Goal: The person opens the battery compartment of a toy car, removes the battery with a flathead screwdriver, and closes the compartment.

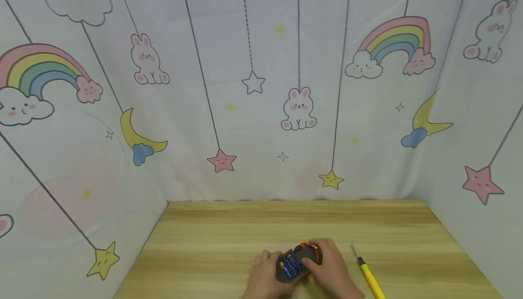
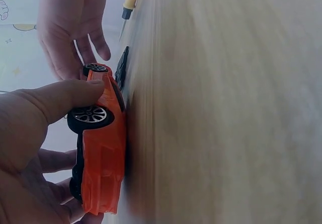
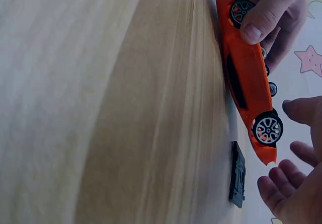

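An orange toy car [image 2: 104, 158] lies upside down, its roof close to the wooden table. In the head view its black underside shows an open compartment holding several blue batteries [image 1: 291, 267]. My left hand [image 1: 265, 274] grips one end of the car, thumb along the side by a wheel. Around the other end, my right hand [image 1: 328, 262] hovers with thumb and fingers spread; the right wrist view shows a gap between them and the car [image 3: 246, 68]. On the table beside that end rests a flat black cover [image 3: 237, 176], hidden in the head view.
A yellow-handled screwdriver [image 1: 369, 278] lies on the wooden table [image 1: 229, 231] to the right of my right hand, its tip pointing away. White curtains [image 1: 261, 140] printed with rainbows, rabbits and stars rise behind the table and at both sides.
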Motion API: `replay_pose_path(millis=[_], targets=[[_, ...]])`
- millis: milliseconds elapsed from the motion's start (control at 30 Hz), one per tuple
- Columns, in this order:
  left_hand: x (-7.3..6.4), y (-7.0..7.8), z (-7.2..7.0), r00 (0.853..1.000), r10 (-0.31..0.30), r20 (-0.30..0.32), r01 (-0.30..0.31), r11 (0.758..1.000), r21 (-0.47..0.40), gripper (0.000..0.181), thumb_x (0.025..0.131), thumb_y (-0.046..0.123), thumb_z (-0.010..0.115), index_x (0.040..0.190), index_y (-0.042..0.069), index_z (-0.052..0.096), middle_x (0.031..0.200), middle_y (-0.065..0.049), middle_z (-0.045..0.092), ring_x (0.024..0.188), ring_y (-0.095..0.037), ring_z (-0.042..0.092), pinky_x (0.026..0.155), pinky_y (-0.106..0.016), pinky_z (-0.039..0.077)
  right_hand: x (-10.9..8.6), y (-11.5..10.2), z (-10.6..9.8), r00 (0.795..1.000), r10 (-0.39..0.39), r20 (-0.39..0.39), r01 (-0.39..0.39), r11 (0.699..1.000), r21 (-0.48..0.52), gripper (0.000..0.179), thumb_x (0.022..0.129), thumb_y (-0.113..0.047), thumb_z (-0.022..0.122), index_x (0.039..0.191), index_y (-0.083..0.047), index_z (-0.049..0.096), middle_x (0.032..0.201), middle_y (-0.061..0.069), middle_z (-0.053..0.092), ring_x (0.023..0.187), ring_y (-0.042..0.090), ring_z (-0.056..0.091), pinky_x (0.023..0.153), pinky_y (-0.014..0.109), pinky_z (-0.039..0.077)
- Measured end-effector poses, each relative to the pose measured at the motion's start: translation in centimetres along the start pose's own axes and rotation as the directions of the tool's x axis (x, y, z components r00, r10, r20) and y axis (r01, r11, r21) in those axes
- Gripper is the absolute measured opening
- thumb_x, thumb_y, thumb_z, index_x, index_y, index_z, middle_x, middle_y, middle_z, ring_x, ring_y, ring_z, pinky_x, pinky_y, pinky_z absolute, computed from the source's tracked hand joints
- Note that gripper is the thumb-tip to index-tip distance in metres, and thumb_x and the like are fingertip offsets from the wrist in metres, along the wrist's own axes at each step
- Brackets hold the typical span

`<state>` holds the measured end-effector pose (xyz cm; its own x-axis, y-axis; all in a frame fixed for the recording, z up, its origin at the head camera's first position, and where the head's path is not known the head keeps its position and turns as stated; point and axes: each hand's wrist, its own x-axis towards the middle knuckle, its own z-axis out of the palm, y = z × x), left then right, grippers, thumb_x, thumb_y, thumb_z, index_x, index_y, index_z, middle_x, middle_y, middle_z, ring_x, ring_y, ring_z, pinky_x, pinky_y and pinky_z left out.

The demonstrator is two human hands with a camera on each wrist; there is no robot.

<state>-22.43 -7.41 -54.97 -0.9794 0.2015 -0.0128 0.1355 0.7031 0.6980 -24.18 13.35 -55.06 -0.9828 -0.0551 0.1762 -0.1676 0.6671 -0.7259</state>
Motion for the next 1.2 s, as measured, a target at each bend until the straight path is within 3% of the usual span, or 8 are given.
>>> replay_pose_path(millis=[167,300,500,700,900,1200], targets=[[0.0,0.0,0.0,1.0,0.013,-0.01,-0.013,0.999,0.029,0.081,0.061,0.031,0.089,0.132,0.003,0.062,0.104,-0.002,0.051,0.092,-0.021,0.042,0.078,-0.039,0.037,0.2,-0.2,-0.7,0.996,-0.092,0.022,0.092,0.996,-0.003,0.038,0.084,-0.032,0.085,0.117,-0.02,0.07,0.125,0.002,0.06,0.118,0.026,0.06,0.098,0.052,0.052],[0.1,0.0,-0.1,1.0,0.013,-0.015,-0.012,0.999,0.037,0.081,0.062,0.03,0.09,0.133,0.004,0.063,0.105,-0.001,0.051,0.092,-0.021,0.041,0.079,-0.039,0.037,0.5,-0.4,-0.9,0.981,-0.178,0.079,0.182,0.983,-0.035,0.037,0.083,-0.035,0.085,0.114,-0.02,0.071,0.13,0.005,0.059,0.122,0.031,0.056,0.096,0.054,0.053],[0.2,-0.3,0.1,1.0,0.025,-0.011,-0.025,0.999,0.043,0.078,0.061,0.031,0.089,0.131,0.005,0.064,0.103,-0.001,0.053,0.091,-0.021,0.041,0.076,-0.039,0.036,0.4,-0.6,-0.6,0.952,-0.289,0.097,0.298,0.949,-0.099,0.03,0.084,-0.034,0.084,0.109,-0.02,0.073,0.121,-0.003,0.059,0.111,0.021,0.054,0.088,0.048,0.054],[0.2,-0.6,0.2,0.999,0.034,-0.011,-0.033,0.999,0.04,0.08,0.06,0.032,0.087,0.132,0.005,0.064,0.102,0.0,0.052,0.09,-0.02,0.041,0.074,-0.036,0.035,0.4,-1.0,-0.2,0.948,-0.284,0.147,0.301,0.947,-0.114,0.023,0.086,-0.035,0.081,0.104,-0.022,0.073,0.107,-0.013,0.064,0.102,0.011,0.057,0.088,0.04,0.054],[-0.2,-0.5,0.2,0.999,0.049,-0.023,-0.048,0.998,0.031,0.083,0.058,0.032,0.089,0.132,0.005,0.064,0.099,0.001,0.05,0.087,-0.018,0.039,0.072,-0.033,0.034,0.3,-1.2,0.3,0.928,-0.303,0.215,0.326,0.942,-0.08,0.019,0.086,-0.035,0.081,0.097,-0.023,0.073,0.092,-0.016,0.064,0.086,0.004,0.053,0.075,0.03,0.046],[0.0,-0.3,0.0,0.999,0.041,-0.013,-0.04,0.998,0.041,0.079,0.061,0.033,0.087,0.13,0.005,0.064,0.103,0.0,0.052,0.089,-0.019,0.041,0.074,-0.036,0.036,0.8,-1.9,0.1,0.92,-0.299,0.254,0.323,0.945,-0.058,0.014,0.085,-0.028,0.082,0.095,-0.022,0.075,0.087,-0.017,0.064,0.083,0.003,0.052,0.073,0.028,0.044]])
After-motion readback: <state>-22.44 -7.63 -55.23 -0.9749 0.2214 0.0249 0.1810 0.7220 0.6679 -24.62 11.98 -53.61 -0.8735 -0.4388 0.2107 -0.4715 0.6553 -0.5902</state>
